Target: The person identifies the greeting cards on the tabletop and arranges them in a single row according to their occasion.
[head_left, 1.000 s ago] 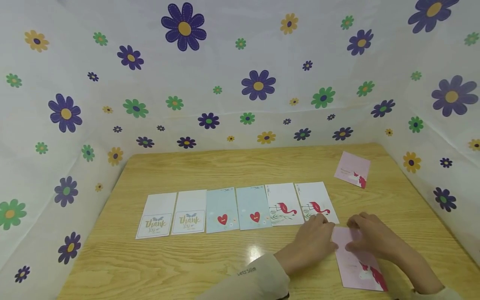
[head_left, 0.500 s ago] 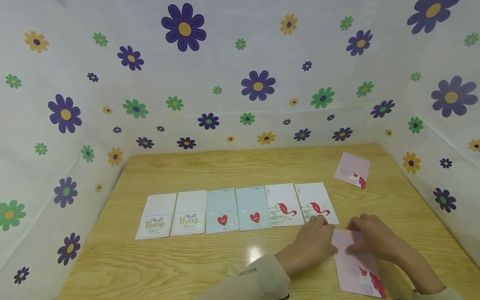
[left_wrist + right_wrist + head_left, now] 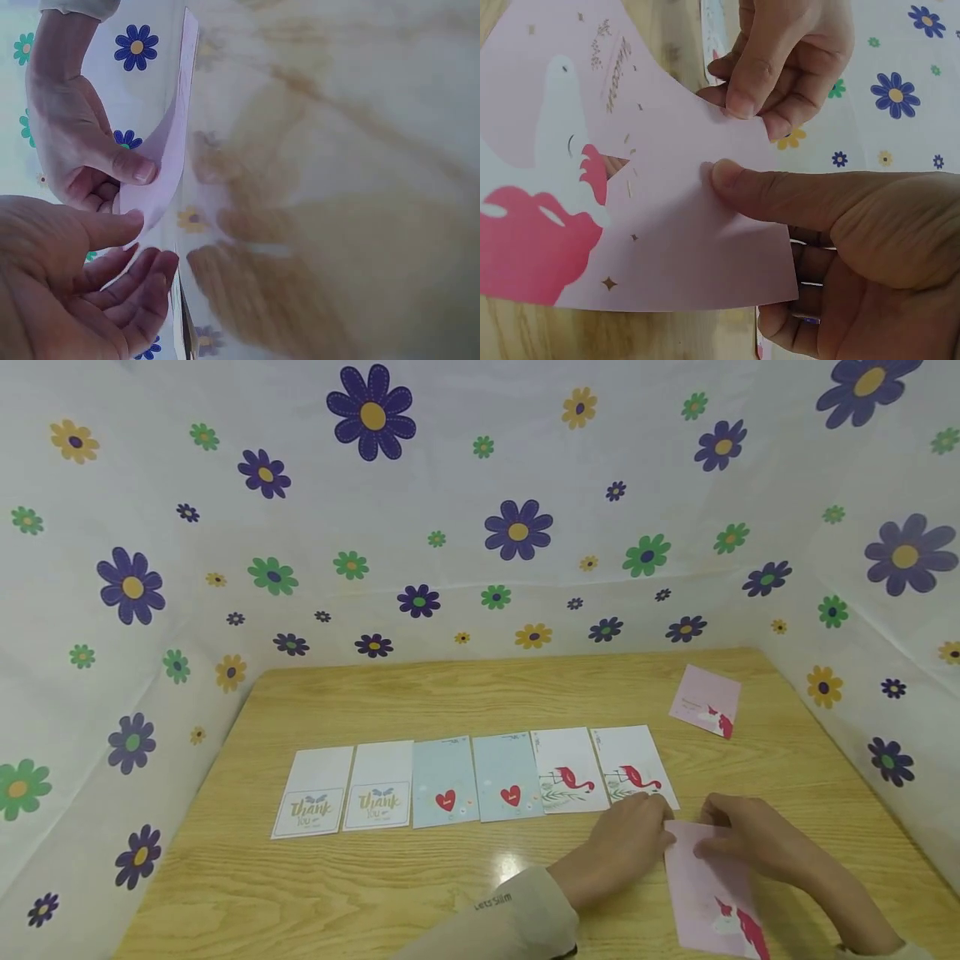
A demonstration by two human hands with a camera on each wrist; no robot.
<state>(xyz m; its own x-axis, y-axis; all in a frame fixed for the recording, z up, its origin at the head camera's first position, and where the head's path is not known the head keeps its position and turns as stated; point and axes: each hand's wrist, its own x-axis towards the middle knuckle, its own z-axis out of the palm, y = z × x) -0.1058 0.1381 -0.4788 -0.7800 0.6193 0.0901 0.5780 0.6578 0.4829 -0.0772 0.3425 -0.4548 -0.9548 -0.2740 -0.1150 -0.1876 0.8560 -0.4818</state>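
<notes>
A pink unicorn greeting card (image 3: 705,897) hangs from both hands at the front right, its far edge raised and bent in a curve. My left hand (image 3: 624,843) pinches its far left corner between thumb and fingers. Beside it, my right hand (image 3: 761,843) grips the same edge, the thumb (image 3: 739,180) flat on the printed face and the fingers behind. A white unicorn with a red mane and small gold stars shows on the card in the right wrist view. In the left wrist view the pink sheet (image 3: 169,157) curves up between the two hands.
A row of cards lies on the wooden table (image 3: 337,893): two thank-you cards (image 3: 309,793), two blue heart cards (image 3: 446,781) and two flamingo cards (image 3: 566,768). Another pink unicorn card (image 3: 705,700) lies at the back right. A flowered white cloth (image 3: 450,468) surrounds the table.
The held card has shifted slightly toward the front edge of the view, and its near end sits lower. Both hands keep their grip and have moved only a little. The cards on the table stay put.
</notes>
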